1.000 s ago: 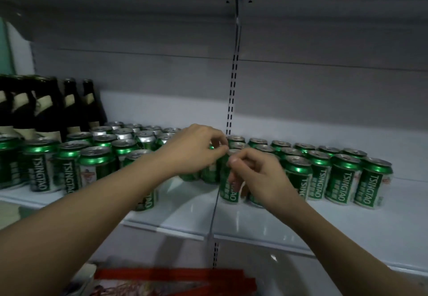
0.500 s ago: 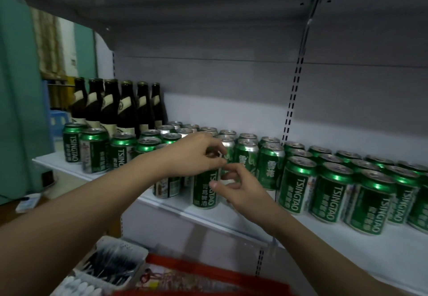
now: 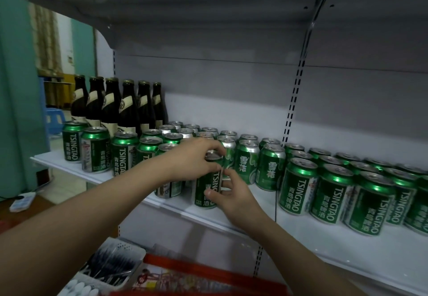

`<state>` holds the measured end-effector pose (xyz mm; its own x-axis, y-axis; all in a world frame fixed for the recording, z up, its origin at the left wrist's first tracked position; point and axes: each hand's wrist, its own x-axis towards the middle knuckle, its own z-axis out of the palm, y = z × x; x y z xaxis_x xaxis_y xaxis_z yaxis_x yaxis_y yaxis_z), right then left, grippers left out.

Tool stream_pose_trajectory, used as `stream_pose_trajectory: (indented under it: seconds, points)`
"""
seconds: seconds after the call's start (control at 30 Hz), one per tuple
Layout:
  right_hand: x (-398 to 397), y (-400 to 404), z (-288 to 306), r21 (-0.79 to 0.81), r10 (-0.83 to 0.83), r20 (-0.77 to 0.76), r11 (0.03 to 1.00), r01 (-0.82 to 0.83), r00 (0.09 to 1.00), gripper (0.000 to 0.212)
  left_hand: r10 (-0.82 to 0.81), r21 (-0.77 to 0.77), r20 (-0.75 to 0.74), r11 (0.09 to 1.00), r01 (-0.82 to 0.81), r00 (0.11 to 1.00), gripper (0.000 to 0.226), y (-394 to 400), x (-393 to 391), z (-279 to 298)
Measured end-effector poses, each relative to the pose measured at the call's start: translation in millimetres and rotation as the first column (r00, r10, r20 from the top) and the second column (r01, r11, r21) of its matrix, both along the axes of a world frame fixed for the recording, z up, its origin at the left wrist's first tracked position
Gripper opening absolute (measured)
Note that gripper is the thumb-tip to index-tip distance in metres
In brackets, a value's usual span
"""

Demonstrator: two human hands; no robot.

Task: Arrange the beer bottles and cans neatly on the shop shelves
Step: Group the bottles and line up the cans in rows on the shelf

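A green Tsingtao can stands upright near the front edge of the white shelf. My left hand grips its top rim from the left. My right hand holds its lower right side with curled fingers. Several more green cans stand in rows to the right, and others to the left. Behind the held can stand green-and-silver cans of another brand. Dark beer bottles line the back left of the shelf.
The underside of an upper shelf hangs overhead. Below the shelf are a red-edged box and a white tray with dark items. A teal wall stands at the left. A slotted upright divides the back panel.
The view has swung left and nearer, bringing the bottles into fuller view. Both hands have stayed on the same can, my right hand sliding lower down its side.
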<state>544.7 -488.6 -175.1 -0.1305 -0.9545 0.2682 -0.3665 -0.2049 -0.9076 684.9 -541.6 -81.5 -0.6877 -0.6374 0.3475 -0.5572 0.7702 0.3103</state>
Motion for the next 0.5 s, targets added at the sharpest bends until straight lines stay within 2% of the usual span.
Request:
stream_pose_trajectory:
  seconds: [0.17,0.3,0.4,0.5]
  points:
    - [-3,-1,-1,0.012,0.009,-0.011,1.0,-0.009,1.0,0.045,-0.003,0.058,-0.084,0.998,0.008,0.996,0.034,-3,-1,-5]
    - [-6,8,-2,-0.013,0.022,0.035,1.0,-0.022,0.999,0.042,-0.018,0.126,-0.215,0.991,0.046,0.976,0.031,-6,-1,-10]
    - [-16,16,3,-0.045,0.011,0.08,0.999,-0.007,0.997,0.043,-0.025,0.202,-0.364,0.974,0.106,0.931,0.035,-3,-4,-7]
    - [-25,23,13,-0.11,-0.004,0.129,0.994,0.018,0.992,0.05,-0.025,0.214,-0.55,0.962,0.17,0.835,0.046,5,-10,0]
